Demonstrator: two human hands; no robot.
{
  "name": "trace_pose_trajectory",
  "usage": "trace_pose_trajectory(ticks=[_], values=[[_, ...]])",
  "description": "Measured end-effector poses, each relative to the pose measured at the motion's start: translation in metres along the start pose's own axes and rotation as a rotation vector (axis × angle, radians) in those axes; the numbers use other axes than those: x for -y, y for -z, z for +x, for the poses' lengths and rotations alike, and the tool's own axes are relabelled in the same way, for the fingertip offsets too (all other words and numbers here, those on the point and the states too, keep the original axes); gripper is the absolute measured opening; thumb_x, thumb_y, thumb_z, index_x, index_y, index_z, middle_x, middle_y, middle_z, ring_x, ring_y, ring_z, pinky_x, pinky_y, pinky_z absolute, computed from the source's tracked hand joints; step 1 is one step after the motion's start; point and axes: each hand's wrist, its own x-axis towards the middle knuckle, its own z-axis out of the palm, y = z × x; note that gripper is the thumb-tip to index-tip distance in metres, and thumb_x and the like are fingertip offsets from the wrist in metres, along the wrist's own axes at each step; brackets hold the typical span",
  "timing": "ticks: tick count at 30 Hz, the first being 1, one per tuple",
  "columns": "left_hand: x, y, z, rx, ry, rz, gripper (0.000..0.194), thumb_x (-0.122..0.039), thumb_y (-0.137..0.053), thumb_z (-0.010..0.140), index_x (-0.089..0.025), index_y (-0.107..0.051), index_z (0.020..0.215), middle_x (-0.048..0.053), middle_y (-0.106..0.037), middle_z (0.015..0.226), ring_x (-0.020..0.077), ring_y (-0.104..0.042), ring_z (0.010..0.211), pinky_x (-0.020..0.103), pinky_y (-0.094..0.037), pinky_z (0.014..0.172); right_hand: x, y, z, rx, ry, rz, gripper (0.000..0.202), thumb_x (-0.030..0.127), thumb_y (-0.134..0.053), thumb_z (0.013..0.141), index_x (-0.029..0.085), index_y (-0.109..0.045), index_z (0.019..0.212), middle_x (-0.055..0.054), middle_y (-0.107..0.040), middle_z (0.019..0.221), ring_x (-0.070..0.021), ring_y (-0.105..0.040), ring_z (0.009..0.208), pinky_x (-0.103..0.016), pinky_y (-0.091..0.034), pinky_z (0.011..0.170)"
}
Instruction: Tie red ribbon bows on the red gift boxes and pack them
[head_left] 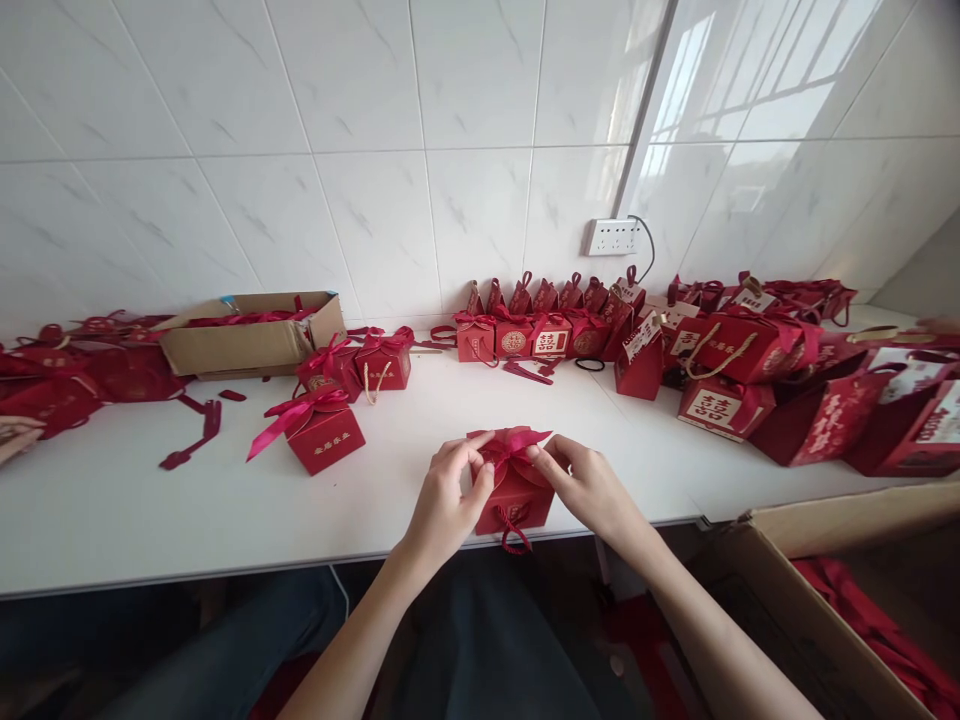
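Note:
A red gift box point(517, 508) with a twisted cord handle on its near side stands upright at the table's front edge. Across its top a pink-red ribbon point(516, 442) is tied in a bow. My left hand point(451, 490) pinches the bow's left side between thumb and fingers. On the opposite side, my right hand point(581, 482) grips the ribbon's right part between thumb and forefinger. Both hands partly cover the box top. To the left sits another red box point(327, 440) with a long ribbon tail.
Red boxes point(517, 340) line the wall, and more point(727, 400) are heaped at right. A cardboard carton point(240, 348) stands at back left; a larger carton point(780, 600) is at lower right. Another person's hand point(19, 438) shows at far left. A socket strip point(616, 238) is on the wall.

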Motion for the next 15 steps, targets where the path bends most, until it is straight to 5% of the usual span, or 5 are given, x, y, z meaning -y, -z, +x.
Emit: trace_pose_trajectory(ticks=[10,15], values=[[0.014,0.010,0.011,0.154,-0.022,-0.108,0.016,-0.027,-0.046,0.084,-0.022,-0.044,0.070,0.008,-0.055,0.132,0.0232,-0.035,0.135,0.047,-0.014,0.116,-0.007,0.008,0.019,0.276,-0.171,0.430,0.044,0.060,-0.060,0.068,0.018,-0.051,0.061,0.001,-0.049,0.062,-0.0123,-0.041,0.060,-0.028,-0.032,0.060],[0.026,0.010,0.013,0.154,0.078,-0.279,0.019,-0.033,-0.049,0.083,-0.022,-0.044,0.067,0.007,-0.050,0.137,0.0259,-0.029,0.137,0.048,-0.018,0.114,-0.018,0.012,0.025,0.386,-0.207,0.617,0.039,0.053,-0.067,0.068,0.016,-0.056,0.065,0.001,-0.051,0.065,-0.0121,-0.042,0.063,-0.029,-0.032,0.065]])
